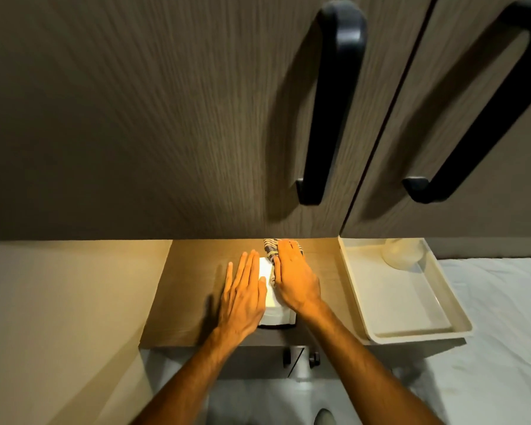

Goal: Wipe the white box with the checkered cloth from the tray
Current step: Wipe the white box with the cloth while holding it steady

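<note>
Two bare forearms reach in from the near edge toward a small wooden counter (184, 302) lit warm from above. On it lies the white box (273, 314), flat, long axis running near to far, its near end resting close to the counter's front edge; smooth white top, a dark strip showing along its near base. Left hand (242, 296) lies flat on the box's left side, fingers straight and together, palm down, gripping nothing. Right hand (293, 277) is also spread flat, pressing the checkered cloth (270, 248) down onto the far right part of the box; the cloth, dark with pale stripes, is bunched and pokes out beyond the fingertips. Just right of the counter sits a cream tray (405, 302) on a white bed sheet (503, 332), holding a pale rounded object (403, 254) at its far end. Above, cabinet doors (166, 118) with black handles (328, 118).
</note>
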A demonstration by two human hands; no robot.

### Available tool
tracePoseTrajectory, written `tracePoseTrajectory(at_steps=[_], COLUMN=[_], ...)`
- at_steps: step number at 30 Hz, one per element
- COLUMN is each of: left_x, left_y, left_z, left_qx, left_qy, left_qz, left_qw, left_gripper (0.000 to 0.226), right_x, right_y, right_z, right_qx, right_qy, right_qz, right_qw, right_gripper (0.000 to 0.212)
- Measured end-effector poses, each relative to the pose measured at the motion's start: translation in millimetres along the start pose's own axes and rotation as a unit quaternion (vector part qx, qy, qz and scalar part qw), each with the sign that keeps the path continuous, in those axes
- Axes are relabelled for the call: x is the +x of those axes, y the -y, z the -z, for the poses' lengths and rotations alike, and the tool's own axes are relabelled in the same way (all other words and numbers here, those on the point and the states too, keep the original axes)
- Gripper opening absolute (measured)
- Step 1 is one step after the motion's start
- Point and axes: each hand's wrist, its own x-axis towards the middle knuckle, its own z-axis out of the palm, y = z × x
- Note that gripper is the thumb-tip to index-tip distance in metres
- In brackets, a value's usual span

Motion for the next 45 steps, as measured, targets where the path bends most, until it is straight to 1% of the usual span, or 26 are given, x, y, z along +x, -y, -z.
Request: tracePoseTrajectory(at_steps=[1,3,5,6,8,10,12,15,16,19,20,23,24,26,28,30,33,34,35,37,38,39,40,42,44,45], left_x=[0,0,-1,-1,-1,-2,-3,-3,-3,-2,-1,-2,-2,-2,-2,-2,-1,-2,-2,-2,-2,-2,-2,-3,-2,-2], left_y=[0,0,0,0,-1,0,1,-3,-3,-4,-4,-2,-2,-3,-5,-8,-8,-6,-5,-4,-4,-4,-4,-5,-7,-8], left_z=[-1,-1,-3,-3,-4,-3,-3,2,3,4,3,0,0,1,3,5,5,3,2,0,1,2,3,7,10,10], left_qx=[-0.009,-0.007,-0.001,0.0,-0.003,0.003,0.022,0.024,0.019,0.017,0.026,0.016,0.016,0.033,0.023,-0.006,-0.018,-0.009,0.005,0.022,0.025,0.032,0.038,0.036,0.028,0.021], left_qy=[-0.005,-0.006,-0.004,0.0,0.007,0.002,-0.004,0.008,0.006,0.018,0.017,0.031,0.03,0.032,0.024,0.014,0.018,0.027,0.036,0.048,0.052,0.051,0.05,0.045,0.038,0.035], left_qz=[0.007,0.012,0.006,0.001,-0.007,-0.021,-0.035,-0.022,-0.014,-0.001,-0.008,-0.016,-0.018,-0.019,-0.002,0.025,0.036,0.028,0.016,-0.001,-0.002,-0.003,-0.004,0.001,0.01,0.015], left_qw=[1.0,1.0,1.0,1.0,1.0,1.0,0.999,0.999,1.0,1.0,1.0,0.999,0.999,0.999,0.999,1.0,0.999,0.999,0.999,0.999,0.998,0.998,0.998,0.998,0.999,0.999], left_gripper=[0.062,0.062,0.062,0.065,0.077,0.065,0.055,0.059,0.061,0.065,0.062,0.06,0.06,0.056,0.056,0.061,0.061,0.061,0.062,0.068,0.068,0.065,0.063,0.061,0.061,0.063], right_x=[-4,-30,-67,-83,-90,-67,-35,-2,-2,-30,-45,-77,-73,-48,-18,-2,-29,-46,-63,-81,-76,-65,-51,-26,-13,-14], right_y=[-4,-14,-15,-13,-12,-11,-10,-13,-14,-21,-21,-14,-11,-7,-7,-13,-26,-29,-28,-23,-19,-14,-11,-10,-18,-20], right_z=[-2,-11,-22,-28,-34,-28,-18,-7,-8,-18,-23,-40,-39,-30,-17,-9,-15,-22,-28,-38,-38,-35,-30,-21,-17,-18], right_qx=[0.04,0.145,0.196,0.179,0.078,0.008,-0.002,0.037,0.051,0.159,0.155,-0.014,-0.038,-0.034,-0.028,-0.011,0.151,0.177,0.158,0.036,-0.001,-0.015,-0.013,0.023,0.111,0.168], right_qy=[-0.004,-0.012,-0.02,-0.019,-0.026,-0.02,0.0,0.0,0.001,0.013,0.007,-0.046,-0.048,-0.033,0.001,0.006,0.013,0.015,0.009,-0.03,-0.048,-0.048,-0.034,-0.006,-0.012,-0.025], right_qz=[-0.036,-0.096,-0.098,-0.073,0.011,0.066,0.067,0.009,-0.015,-0.075,-0.061,0.07,0.088,0.091,0.059,-0.009,-0.111,-0.109,-0.081,0.02,0.064,0.078,0.072,0.021,-0.069,-0.114], right_qw=[0.999,0.985,0.975,0.981,0.997,0.998,0.998,0.999,0.999,0.984,0.986,0.996,0.994,0.995,0.998,1.0,0.982,0.978,0.984,0.999,0.997,0.996,0.997,0.999,0.991,0.979], right_gripper=[0.039,0.049,0.065,0.073,0.079,0.069,0.059,0.04,0.042,0.067,0.072,0.071,0.07,0.065,0.063,0.06,0.069,0.073,0.076,0.078,0.077,0.076,0.073,0.065,0.057,0.054])
